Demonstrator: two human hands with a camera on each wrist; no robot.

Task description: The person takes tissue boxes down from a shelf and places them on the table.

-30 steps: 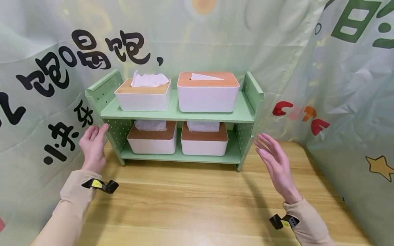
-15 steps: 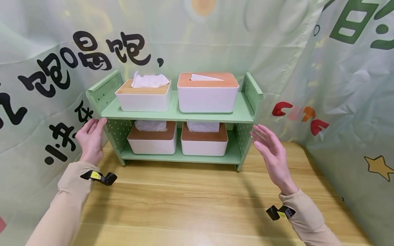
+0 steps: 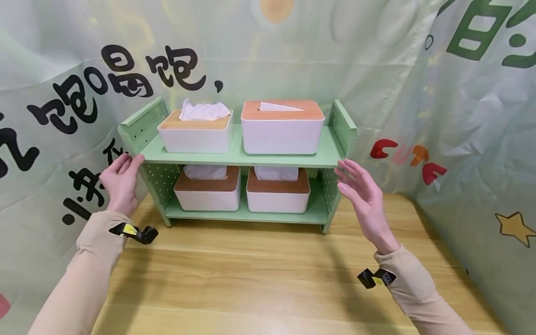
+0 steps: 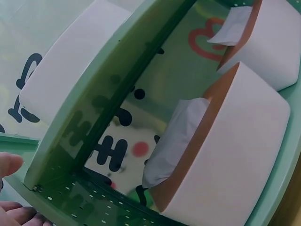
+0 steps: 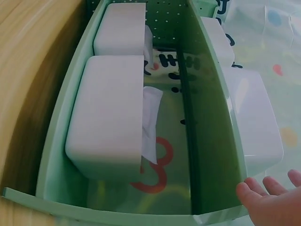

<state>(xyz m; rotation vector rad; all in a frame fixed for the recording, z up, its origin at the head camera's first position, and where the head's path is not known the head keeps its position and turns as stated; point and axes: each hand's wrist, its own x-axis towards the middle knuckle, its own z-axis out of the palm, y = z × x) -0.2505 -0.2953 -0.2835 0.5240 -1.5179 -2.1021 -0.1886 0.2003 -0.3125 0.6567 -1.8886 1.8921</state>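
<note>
Between left hand [image 3: 121, 179] and right hand [image 3: 364, 200]: green two-tier rack [image 3: 238, 158], standing upright on wood-grain table [image 3: 251, 279], two boxes per tier. Left hand beside the left side panel [image 3: 144, 123], thumb and bent fingers parted, grasping nothing. Right hand by the right side panel [image 3: 345, 123], released, fingers loosely extended. Contact at either side: cannot tell.

Judgement: best to meet both panels at matching height, with even pressure and rack level, since the boxes seem to sit loose.

Rack smooth, thin-walled, probably painted metal; panels pierced with small holes. Boxes white, round-cornered, likely plastic. Lids wood-toned: pale on upper left box [image 3: 194, 141], pinkish on upper right box [image 3: 282, 137], browner on lower left box [image 3: 206, 200] and lower right box [image 3: 277, 202]. Upper left tissue [image 3: 204, 111] crumpled, upper right tissue [image 3: 278, 107] flat, pointed.

Behind: creased cloth [image 3: 293, 56], printed lettering.
</note>
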